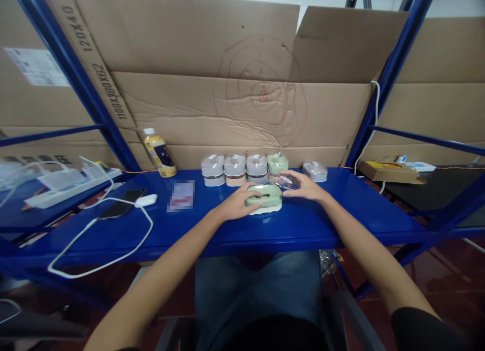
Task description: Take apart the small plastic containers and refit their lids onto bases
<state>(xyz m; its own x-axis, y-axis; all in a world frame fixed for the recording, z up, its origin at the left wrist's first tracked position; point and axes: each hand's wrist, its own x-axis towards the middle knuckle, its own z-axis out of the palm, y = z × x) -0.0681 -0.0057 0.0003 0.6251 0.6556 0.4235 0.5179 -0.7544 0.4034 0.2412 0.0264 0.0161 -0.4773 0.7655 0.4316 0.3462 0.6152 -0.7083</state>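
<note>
A pale green oval box with a dark slot in its top sits on the blue table in front of me. A white, wavy-edged piece shows beneath its front. My left hand is closed around the box's left end, with fingers over the top. Just behind its right end, my right hand grips a clear lid between thumb and fingers. The lid is tilted and partly hidden by those fingers.
Behind the hands stand several clear-lidded boxes: grey, pink, another grey and green. A separate clear-lidded box is to the right. A yellow bottle, phone and white cable lie left.
</note>
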